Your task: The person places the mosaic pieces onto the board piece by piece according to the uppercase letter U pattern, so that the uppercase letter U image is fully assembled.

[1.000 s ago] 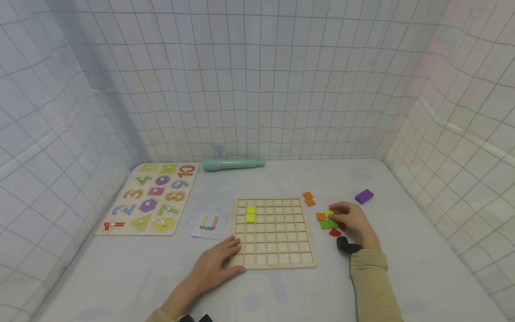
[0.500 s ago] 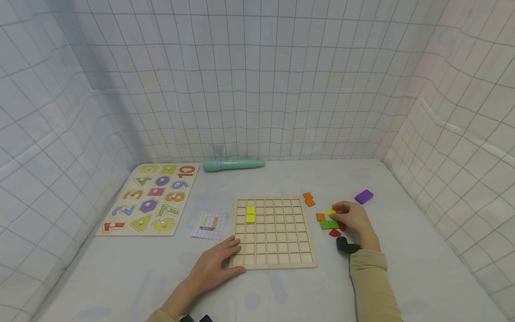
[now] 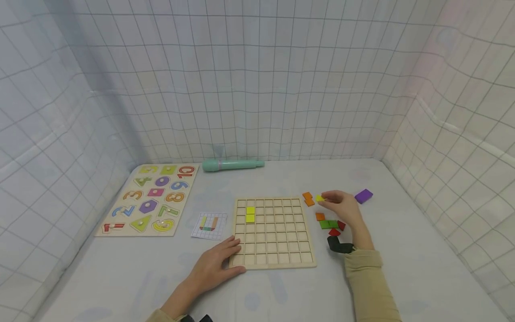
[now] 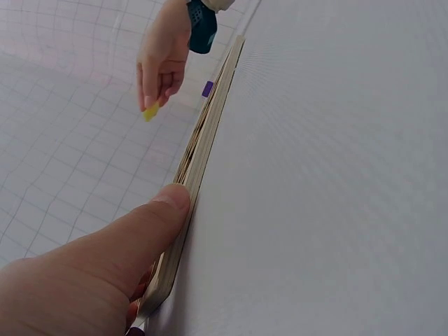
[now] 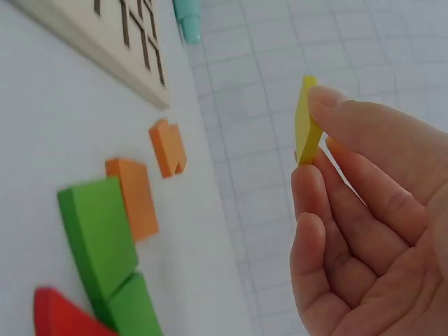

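Observation:
My right hand (image 3: pixel 347 211) pinches a small yellow square tile (image 5: pixel 306 126) between thumb and fingers, held up off the table in the right wrist view. The other fingers curl below it. At the near left corner of a wooden grid board (image 3: pixel 277 264), my left hand (image 3: pixel 211 267) rests with fingers spread over the left edge. Its thumb (image 4: pixel 171 199) touches the near edge. Two yellow tiles (image 3: pixel 251 214) sit one above the other in the board's cells. Right of the board lie orange tiles (image 3: pixel 309 199), green tiles (image 3: pixel 329 224) and red pieces (image 3: pixel 335 232).
A paper pattern card (image 3: pixel 209 225) lies left of the board. Farther left is a number-and-shape puzzle board (image 3: pixel 161 212). A teal microphone-shaped stick (image 3: pixel 233 165) lies along the back. One purple block (image 3: pixel 364 196) is at far right. Grid-patterned cloth walls (image 3: pixel 257 89) enclose the table.
The right hand has lifted the yellow tile from beside the orange and green tiles and carried it away from me and slightly left. The left hand has stayed in place.

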`<action>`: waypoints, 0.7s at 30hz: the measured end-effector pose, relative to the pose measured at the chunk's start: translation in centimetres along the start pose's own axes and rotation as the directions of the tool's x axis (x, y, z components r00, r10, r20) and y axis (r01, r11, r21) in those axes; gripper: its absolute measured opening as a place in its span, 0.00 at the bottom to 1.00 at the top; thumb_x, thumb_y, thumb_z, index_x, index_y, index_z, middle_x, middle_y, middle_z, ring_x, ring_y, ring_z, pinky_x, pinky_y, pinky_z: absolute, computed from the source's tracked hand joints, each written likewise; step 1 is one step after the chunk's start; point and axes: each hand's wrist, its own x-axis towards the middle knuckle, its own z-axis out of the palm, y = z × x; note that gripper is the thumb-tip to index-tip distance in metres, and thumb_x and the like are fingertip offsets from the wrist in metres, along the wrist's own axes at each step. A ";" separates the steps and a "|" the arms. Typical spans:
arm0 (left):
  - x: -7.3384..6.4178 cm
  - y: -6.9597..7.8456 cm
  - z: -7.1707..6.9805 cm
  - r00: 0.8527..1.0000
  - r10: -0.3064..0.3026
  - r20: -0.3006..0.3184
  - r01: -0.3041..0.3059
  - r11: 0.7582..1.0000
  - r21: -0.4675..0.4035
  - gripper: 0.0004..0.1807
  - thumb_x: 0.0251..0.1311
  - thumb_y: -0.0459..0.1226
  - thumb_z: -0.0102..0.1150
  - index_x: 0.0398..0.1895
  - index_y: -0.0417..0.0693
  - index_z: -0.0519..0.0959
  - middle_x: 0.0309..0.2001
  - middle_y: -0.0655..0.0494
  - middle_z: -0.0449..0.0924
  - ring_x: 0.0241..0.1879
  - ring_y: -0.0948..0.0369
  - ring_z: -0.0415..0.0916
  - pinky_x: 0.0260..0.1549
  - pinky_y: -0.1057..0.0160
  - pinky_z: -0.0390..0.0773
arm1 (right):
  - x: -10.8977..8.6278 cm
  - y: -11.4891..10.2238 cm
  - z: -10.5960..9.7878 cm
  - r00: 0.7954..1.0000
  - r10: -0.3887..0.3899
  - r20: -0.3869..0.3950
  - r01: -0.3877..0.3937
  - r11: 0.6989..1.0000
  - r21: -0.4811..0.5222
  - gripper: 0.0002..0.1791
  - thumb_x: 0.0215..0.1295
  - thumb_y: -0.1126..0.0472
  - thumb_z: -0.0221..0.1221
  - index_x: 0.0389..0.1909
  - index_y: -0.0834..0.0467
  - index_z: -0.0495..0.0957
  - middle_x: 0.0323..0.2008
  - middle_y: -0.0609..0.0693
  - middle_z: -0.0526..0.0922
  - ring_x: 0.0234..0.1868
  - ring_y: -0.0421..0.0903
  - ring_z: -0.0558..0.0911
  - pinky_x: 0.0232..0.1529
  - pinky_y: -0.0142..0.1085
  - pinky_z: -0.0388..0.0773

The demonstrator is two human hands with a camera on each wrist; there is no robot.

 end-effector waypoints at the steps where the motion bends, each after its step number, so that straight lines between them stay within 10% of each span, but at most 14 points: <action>1: 0.0 0.0 0.0 1.000 0.001 -0.002 -0.001 1.000 0.000 0.33 0.52 0.59 0.62 0.52 0.43 0.80 0.59 0.55 0.74 0.64 0.57 0.64 0.58 0.53 0.68 | 0.0 -0.5 0.3 1.000 -0.011 0.004 0.011 1.000 0.008 0.23 0.56 0.51 0.66 0.49 0.59 0.79 0.47 0.56 0.81 0.48 0.52 0.78 0.50 0.45 0.75; 12: -0.1 0.0 0.0 1.000 0.003 -0.002 -0.003 1.000 0.003 0.33 0.52 0.59 0.62 0.52 0.43 0.80 0.59 0.55 0.74 0.64 0.56 0.64 0.58 0.52 0.68 | -0.1 -6.1 5.0 0.965 -0.244 0.094 0.234 0.967 0.106 0.19 0.55 0.57 0.68 0.47 0.61 0.80 0.43 0.54 0.83 0.43 0.49 0.80 0.46 0.40 0.78; 21: 0.1 0.1 -0.1 1.000 -0.007 0.006 0.007 1.000 -0.006 0.33 0.52 0.58 0.62 0.53 0.43 0.79 0.60 0.54 0.73 0.64 0.56 0.64 0.58 0.52 0.68 | -0.6 -8.7 10.8 0.935 -0.270 0.232 0.256 0.963 0.090 0.17 0.55 0.56 0.68 0.44 0.58 0.81 0.40 0.47 0.83 0.40 0.43 0.79 0.43 0.36 0.78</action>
